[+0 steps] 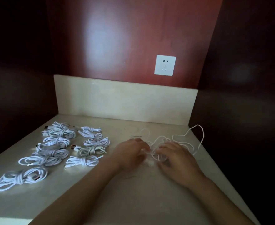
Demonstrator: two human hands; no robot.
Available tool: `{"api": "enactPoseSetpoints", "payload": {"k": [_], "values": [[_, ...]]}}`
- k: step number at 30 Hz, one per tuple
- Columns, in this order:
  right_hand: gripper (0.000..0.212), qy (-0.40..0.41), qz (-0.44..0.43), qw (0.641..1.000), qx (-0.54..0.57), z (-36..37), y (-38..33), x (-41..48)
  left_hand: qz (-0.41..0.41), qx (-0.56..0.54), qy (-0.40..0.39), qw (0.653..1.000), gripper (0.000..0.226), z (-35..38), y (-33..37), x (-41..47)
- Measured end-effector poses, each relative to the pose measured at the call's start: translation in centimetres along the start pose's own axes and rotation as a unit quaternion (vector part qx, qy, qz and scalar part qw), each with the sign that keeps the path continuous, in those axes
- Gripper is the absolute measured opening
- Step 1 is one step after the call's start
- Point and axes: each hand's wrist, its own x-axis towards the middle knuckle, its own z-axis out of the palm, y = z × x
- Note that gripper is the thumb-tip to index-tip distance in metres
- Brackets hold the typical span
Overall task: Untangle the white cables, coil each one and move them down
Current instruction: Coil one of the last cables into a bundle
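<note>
Loosely tangled cable [153,153], pinched between fingers [162,149]

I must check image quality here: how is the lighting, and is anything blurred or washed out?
Head view: dim overall, side walls almost black; a bright patch washes out the coiled cables at left; soft glare on the red wall; the loose cable between left hand and right hand is blurred.
</note>
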Motion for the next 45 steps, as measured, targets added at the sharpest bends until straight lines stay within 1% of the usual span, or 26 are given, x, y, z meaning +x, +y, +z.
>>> {"api": "enactPoseSetpoints", "payload": {"k": [3, 6, 9, 12, 14, 17, 19, 21, 22, 24, 26, 28, 31, 34, 37, 40, 43, 44, 45], "values": [[0.028, -0.017, 0.019, 0.999, 0.044, 0.3, 0.6, -0.2, -0.027, 0.015, 0.000, 1.000, 0.047, 1.1, 0.7, 1.3], [0.026, -0.040, 0.049, 0.996, 0.061, 1.0, 1.0, 0.4, -0.061, 0.030, -0.006, 0.998, 0.043, 1.5, 0.9, 2.0], [0.021, -0.052, 0.081, 0.991, 0.090, 1.4, 1.2, 1.4, -0.075, 0.044, -0.043, 0.995, 0.040, 1.6, 0.5, 2.6], [0.022, -0.065, 0.098, 0.989, 0.091, 1.7, 1.0, 3.0, -0.078, 0.036, -0.047, 0.995, 0.040, 1.5, 0.1, 3.3], [0.022, -0.074, 0.094, 0.989, 0.085, 2.1, 1.0, 4.0, -0.079, 0.028, -0.030, 0.996, 0.040, 1.5, -0.1, 3.5], [0.026, -0.079, 0.083, 0.992, 0.060, 2.7, 1.3, 5.2, -0.087, 0.003, 0.023, 0.996, 0.031, 2.0, -0.7, 3.6], [0.035, -0.065, 0.100, 0.990, 0.071, 3.1, 1.5, 5.7, -0.095, -0.009, 0.056, 0.994, 0.022, 2.0, -1.3, 3.8], [0.039, -0.030, 0.126, 0.987, 0.095, 3.5, 1.8, 6.1, -0.104, -0.028, 0.081, 0.991, 0.017, 1.7, -2.0, 4.0], [0.040, -0.011, 0.139, 0.985, 0.101, 3.8, 1.9, 6.1, -0.111, -0.041, 0.093, 0.989, 0.017, 1.5, -2.2, 4.2], [0.039, 0.007, 0.159, 0.983, 0.092, 4.1, 2.0, 6.2, -0.130, -0.056, 0.116, 0.983, 0.026, 0.9, -2.8, 4.4], [0.040, 0.009, 0.175, 0.983, 0.062, 4.0, 2.3, 6.4, -0.153, -0.042, 0.127, 0.979, 0.029, 0.5, -3.4, 4.4], [0.040, 0.014, 0.202, 0.979, 0.034, 3.7, 2.9, 6.4, -0.164, -0.014, 0.126, 0.978, 0.025, 0.1, -3.8, 4.3], [0.034, 0.004, 0.241, 0.970, 0.013, 3.5, 3.5, 6.3, -0.170, -0.012, 0.127, 0.977, 0.022, -0.1, -4.1, 4.2], [0.027, 0.003, 0.240, 0.971, 0.014, 3.5, 3.0, 6.2, -0.174, -0.059, 0.157, 0.970, 0.015, 0.0, -4.1, 4.1], [0.024, 0.006, 0.229, 0.973, 0.017, 3.3, 2.2, 6.1, -0.164, -0.138, 0.198, 0.956, 0.008, 0.0, -4.2, 4.1], [0.023, 0.007, 0.226, 0.974, 0.021, 3.0, 2.0, 6.1, -0.153, -0.190, 0.218, 0.945, 0.009, 0.0, -4.1, 4.0], [0.029, 0.026, 0.195, 0.980, 0.016, 2.8, 1.7, 6.0, -0.154, -0.227, 0.226, 0.935, 0.009, 0.0, -3.8, 3.9], [0.034, 0.040, 0.175, 0.983, 0.044, 2.8, 1.3, 6.0, -0.154, -0.243, 0.230, 0.930, 0.009, 0.1, -3.6, 3.8], [0.039, 0.054, 0.160, 0.981, 0.099, 2.9, 0.9, 5.9, -0.149, -0.259, 0.234, 0.925, 0.009, 0.1, -3.5, 3.8]]}}
